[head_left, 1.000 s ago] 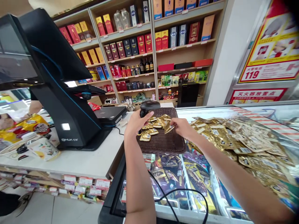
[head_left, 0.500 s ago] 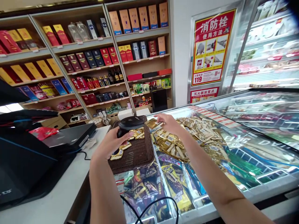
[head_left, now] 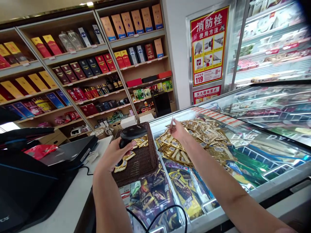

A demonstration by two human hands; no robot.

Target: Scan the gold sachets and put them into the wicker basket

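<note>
My left hand (head_left: 112, 154) is wrapped round the handle of a black barcode scanner (head_left: 134, 130), whose head hangs over a brown woven basket (head_left: 143, 161). Several small gold packets (head_left: 128, 155) lie in the basket by my fingers. Over on the right, my right hand (head_left: 179, 130) pinches one thin gold packet (head_left: 172, 124), seen nearly edge-on and raised above a wide pile of gold packets (head_left: 209, 136). That pile lies spread on the glass top of a chest freezer (head_left: 170, 114).
Ice-cream packs (head_left: 184, 194) show through the freezer glass. A black cable (head_left: 167, 208) loops at the front. A counter (head_left: 70, 191) with a dark checkout machine (head_left: 21, 181) stands at left. Shelves of boxed goods (head_left: 109, 61) line the back wall, beside a red poster (head_left: 211, 45).
My right hand has lifted a packet from the pile and turned it nearly edge-on. My left hand keeps hold of the scanner over the basket. The view has shifted slightly.
</note>
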